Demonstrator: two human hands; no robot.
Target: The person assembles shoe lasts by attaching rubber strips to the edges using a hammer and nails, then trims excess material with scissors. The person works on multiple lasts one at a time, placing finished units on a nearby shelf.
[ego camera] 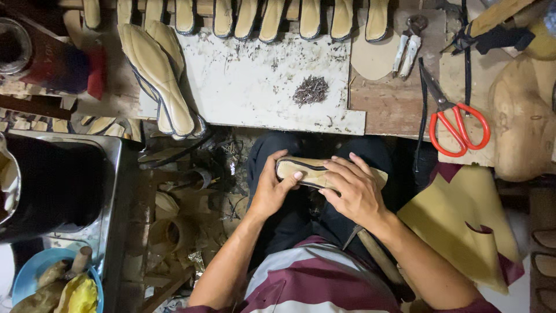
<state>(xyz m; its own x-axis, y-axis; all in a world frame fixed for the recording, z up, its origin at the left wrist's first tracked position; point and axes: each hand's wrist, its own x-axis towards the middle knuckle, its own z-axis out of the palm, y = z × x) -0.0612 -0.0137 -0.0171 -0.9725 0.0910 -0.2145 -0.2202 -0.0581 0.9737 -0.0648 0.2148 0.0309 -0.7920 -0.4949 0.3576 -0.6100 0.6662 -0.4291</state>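
A tan shoe sole (301, 169) with a dark edge lies across my lap, below the workbench. My left hand (271, 186) grips its left end, thumb pressed on the top face. My right hand (353, 190) lies over its right half with the fingers spread on the surface. A wooden tool handle (377, 255) pokes out under my right forearm; I cannot tell whether it is held.
A white board (260, 104) on the bench carries a pile of small nails (310, 90). Several tan soles (272, 20) line the back edge and more are stacked (159, 69) at left. Red-handled scissors (454, 119), pincers (408, 43), a wooden last (521, 127), yellow sheet material (463, 223).
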